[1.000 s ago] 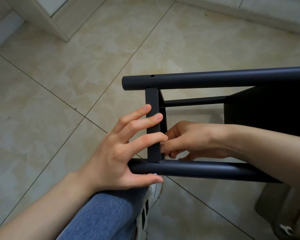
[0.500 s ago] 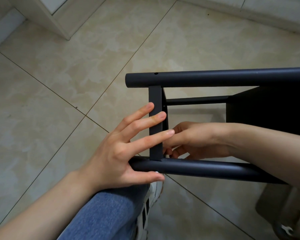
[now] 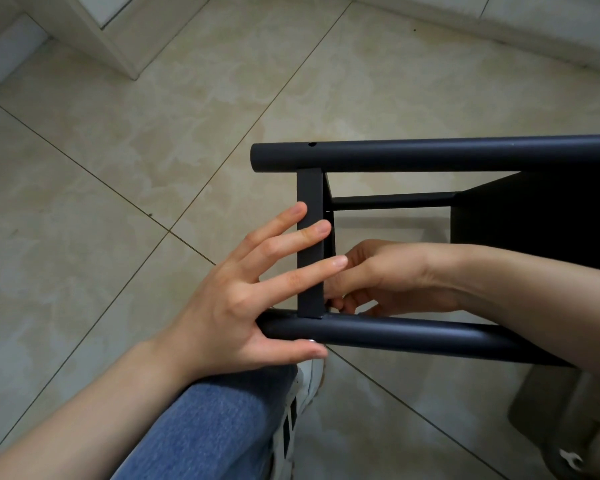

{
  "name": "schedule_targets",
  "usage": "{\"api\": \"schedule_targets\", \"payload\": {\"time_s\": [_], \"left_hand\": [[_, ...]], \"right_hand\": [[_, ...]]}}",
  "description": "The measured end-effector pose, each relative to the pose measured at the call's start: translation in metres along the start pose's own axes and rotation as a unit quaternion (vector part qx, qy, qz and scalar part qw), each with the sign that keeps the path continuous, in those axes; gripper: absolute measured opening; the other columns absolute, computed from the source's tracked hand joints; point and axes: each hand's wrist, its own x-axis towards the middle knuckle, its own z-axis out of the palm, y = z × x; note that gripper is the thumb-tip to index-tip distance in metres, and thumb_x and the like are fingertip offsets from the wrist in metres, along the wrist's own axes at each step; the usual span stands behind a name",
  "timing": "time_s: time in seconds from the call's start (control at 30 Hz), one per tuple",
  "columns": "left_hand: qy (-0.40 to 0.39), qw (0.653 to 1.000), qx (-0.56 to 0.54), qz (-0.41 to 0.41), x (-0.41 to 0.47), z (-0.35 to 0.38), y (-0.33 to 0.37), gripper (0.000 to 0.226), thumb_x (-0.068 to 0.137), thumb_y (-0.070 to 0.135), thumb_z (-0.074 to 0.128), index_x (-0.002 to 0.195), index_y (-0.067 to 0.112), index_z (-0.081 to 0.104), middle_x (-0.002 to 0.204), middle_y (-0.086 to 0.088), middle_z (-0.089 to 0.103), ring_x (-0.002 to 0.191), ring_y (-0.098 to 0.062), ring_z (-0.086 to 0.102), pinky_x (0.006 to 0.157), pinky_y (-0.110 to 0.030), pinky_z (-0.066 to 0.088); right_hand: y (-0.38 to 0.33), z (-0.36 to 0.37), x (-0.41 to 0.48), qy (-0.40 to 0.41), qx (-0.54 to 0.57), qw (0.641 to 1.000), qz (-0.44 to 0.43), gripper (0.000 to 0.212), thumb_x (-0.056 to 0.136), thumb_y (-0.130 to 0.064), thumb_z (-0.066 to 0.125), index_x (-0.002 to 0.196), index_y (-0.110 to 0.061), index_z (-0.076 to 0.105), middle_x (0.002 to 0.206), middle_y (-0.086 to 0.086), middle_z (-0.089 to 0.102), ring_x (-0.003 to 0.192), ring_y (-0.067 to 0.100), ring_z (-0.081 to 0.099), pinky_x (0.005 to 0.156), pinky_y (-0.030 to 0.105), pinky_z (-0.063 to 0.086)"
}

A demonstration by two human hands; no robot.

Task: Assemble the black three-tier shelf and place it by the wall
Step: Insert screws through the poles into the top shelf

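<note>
Left hand (image 3: 243,306) against shelf (image 3: 430,155), right hand (image 3: 395,275) — inside

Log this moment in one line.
left hand: braces crossbar and lower tube | right hand: fingers curled behind crossbar, contents hidden | shelf: on its side

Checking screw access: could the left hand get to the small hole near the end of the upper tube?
Probably yes: the left hand rests on the crossbar just below the upper tube, and nothing covers the hole.
</note>
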Motion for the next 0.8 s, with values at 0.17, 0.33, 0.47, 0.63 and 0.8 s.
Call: {"api": "schedule_targets", "payload": {"time_s": [0.17,0.33,0.47,0.63,0.8], "left_hand": [[0.001,1.000,-0.002,-0.001,0.0008,-0.0002,-0.0002,0.070,0.088,0.055,0.071,0.142,0.014,0.051,0.153,-0.007,0.040,0.153,-0.033,0.025,0.122,-0.041,0.026],[-0.002,1.000,-0.002,-0.002,0.0017,-0.0002,-0.0001,0.070,0.087,0.054,0.071,0.140,0.013,0.053,0.153,-0.008,0.040,0.153,-0.034,0.025,0.122,-0.042,0.026],[-0.003,1.000,0.000,-0.001,0.0014,-0.0006,0.0002,0.069,0.087,0.054,0.072,0.139,0.013,0.054,0.153,-0.008,0.040,0.153,-0.034,0.025,0.122,-0.041,0.026],[0.000,1.000,-0.002,-0.003,0.0022,-0.0003,-0.0003,0.070,0.088,0.054,0.071,0.142,0.014,0.051,0.153,-0.007,0.039,0.153,-0.033,0.025,0.122,-0.041,0.026],[0.000,1.000,-0.004,-0.002,0.0019,-0.0001,-0.0005,0.072,0.087,0.054,0.071,0.143,0.015,0.049,0.154,-0.006,0.038,0.153,-0.033,0.024,0.122,-0.041,0.026]], "right_hand": [[0.0002,-0.0005,0.0029,0.032,-0.037,0.999,-0.015,0.020,0.088,-0.028,0.069,0.070,-0.021,0.072,0.073,-0.002,0.066,0.075,0.014,0.057,0.078,0.032,0.046],[0.0004,0.0025,0.0051,0.049,-0.064,0.997,-0.017,0.012,0.087,-0.027,0.067,0.087,-0.015,0.070,0.080,-0.002,0.067,0.077,0.012,0.057,0.080,0.033,0.048],[-0.0015,0.0012,0.0019,0.042,-0.029,0.999,-0.017,0.011,0.090,-0.023,0.066,0.086,-0.014,0.070,0.079,-0.001,0.065,0.073,0.011,0.055,0.078,0.032,0.045],[-0.0022,-0.0016,0.0003,0.011,0.001,1.000,0.022,0.025,0.091,-0.024,0.067,0.105,-0.004,0.070,0.095,0.008,0.060,0.081,0.018,0.054,0.080,0.034,0.045],[0.0003,0.0020,0.0036,0.021,0.001,1.000,0.019,0.030,0.091,-0.026,0.067,0.109,-0.003,0.070,0.094,0.008,0.062,0.085,0.021,0.055,0.082,0.036,0.047]]}}
